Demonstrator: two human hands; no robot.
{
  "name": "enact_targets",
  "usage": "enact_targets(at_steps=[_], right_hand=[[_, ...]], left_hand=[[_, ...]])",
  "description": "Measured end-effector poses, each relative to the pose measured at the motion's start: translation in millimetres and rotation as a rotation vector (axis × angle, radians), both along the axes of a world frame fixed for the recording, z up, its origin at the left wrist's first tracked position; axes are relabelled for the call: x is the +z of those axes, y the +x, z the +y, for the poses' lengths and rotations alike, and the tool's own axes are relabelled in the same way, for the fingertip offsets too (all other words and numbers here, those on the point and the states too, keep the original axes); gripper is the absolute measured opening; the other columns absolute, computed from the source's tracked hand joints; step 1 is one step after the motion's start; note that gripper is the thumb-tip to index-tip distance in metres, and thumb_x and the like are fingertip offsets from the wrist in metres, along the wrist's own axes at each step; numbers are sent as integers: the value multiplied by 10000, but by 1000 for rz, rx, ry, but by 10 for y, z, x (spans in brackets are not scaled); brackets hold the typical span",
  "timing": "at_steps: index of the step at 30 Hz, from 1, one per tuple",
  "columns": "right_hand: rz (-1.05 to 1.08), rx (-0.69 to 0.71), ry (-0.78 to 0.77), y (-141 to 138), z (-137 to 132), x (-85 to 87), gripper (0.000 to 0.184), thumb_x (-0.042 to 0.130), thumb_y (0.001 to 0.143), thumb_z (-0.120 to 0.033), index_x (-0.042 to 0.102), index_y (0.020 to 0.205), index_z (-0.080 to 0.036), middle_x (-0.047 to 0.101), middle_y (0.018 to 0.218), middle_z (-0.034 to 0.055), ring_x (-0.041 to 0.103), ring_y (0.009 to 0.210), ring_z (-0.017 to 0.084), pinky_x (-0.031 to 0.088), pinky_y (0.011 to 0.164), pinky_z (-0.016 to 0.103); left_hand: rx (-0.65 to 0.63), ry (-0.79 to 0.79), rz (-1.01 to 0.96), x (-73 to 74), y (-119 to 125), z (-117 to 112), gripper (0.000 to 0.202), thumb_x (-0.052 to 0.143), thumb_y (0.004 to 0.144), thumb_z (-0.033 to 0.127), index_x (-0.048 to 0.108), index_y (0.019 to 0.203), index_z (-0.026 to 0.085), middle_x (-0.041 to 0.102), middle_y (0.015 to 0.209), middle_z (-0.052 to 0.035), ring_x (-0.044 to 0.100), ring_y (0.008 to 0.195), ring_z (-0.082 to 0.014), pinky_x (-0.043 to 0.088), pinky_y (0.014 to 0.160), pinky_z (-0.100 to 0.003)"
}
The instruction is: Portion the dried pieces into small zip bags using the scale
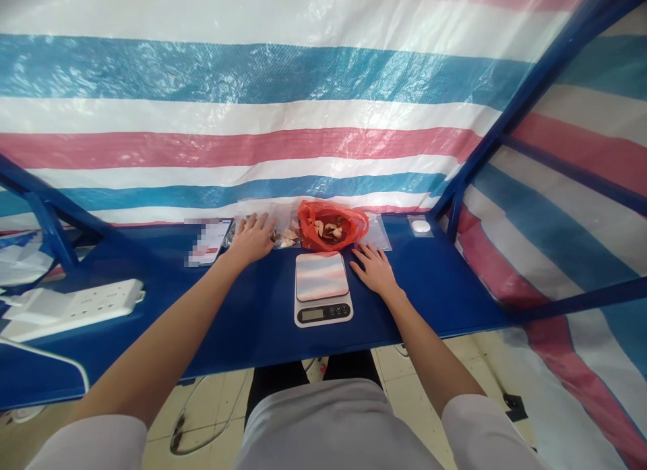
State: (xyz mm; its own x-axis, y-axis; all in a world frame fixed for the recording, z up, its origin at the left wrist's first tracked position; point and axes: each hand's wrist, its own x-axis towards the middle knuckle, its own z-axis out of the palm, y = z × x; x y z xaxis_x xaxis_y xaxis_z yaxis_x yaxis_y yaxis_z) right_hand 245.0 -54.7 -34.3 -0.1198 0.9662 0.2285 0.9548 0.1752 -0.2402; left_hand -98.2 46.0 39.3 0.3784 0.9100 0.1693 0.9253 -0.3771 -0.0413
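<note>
Kitchen scale [322, 278]: sitting best untouched
Left hand [251, 238]: lying spread, scale's ten o'clock
Right hand [377, 271]: resting spread, two o'clock

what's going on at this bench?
A person has both hands flat and open at a blue table. The left hand is spread over clear bags of pale pieces; the right hand is beside a digital scale, gripping nothing. An open red bag of dried-looking slices sits just behind the scale. No display reading is legible.
</note>
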Motion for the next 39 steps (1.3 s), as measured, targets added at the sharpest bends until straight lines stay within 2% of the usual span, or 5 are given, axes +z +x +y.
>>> enact_targets(at_steps=[7, 13, 20, 26, 39], right_hand=[[3, -3, -1, 11, 11, -22, 469, 460, 1034, -441, 613, 1433, -247, 508, 1577, 75, 438, 1490, 301, 303, 1243, 535], [2, -7, -6, 14, 6, -18, 481, 454, 1038, -448, 607, 1437, -229, 509, 1578, 76, 426, 1497, 294, 299, 1245, 519], [9, -8, -11, 19, 10, 4, 468, 450, 1036, -445, 611, 1428, -246, 517, 1572, 72, 432, 1492, 294, 303, 1240, 526], [20, -1, -8, 20, 15, 7, 463, 450, 1034, -439, 618, 1419, -244, 516, 1573, 75, 426, 1495, 294, 297, 1242, 530], [6, -14, -40, 16, 0, 59, 472, 434, 1042, -447, 609, 1430, -242, 505, 1582, 69, 423, 1496, 291, 288, 1247, 523]], left_hand=[[-6, 34, -105, -52, -217, 100, 745, 509, 871, 322, 369, 1565, 89, 315, 1657, -240, 310, 1527, -420, 279, 1230, -564], [-3, 46, -141, -63, -262, 112, 694, 457, 911, 389, 439, 1508, 36, 484, 1542, -256, 416, 1468, -393, 303, 1231, -531], [-36, 13, -188, 43, -325, 131, 513, 458, 917, 377, 614, 1351, 152, 645, 1414, -159, 585, 1332, -323, 411, 1174, -456], [45, -67, -220, 135, -433, 186, 490, 483, 887, 416, 685, 1285, 212, 728, 1305, -99, 697, 1181, -304, 515, 1060, -402], [-42, -40, -139, 140, -269, 153, 503, 455, 851, 150, 677, 1301, 133, 706, 1320, -148, 662, 1234, -292, 488, 1095, -393]])
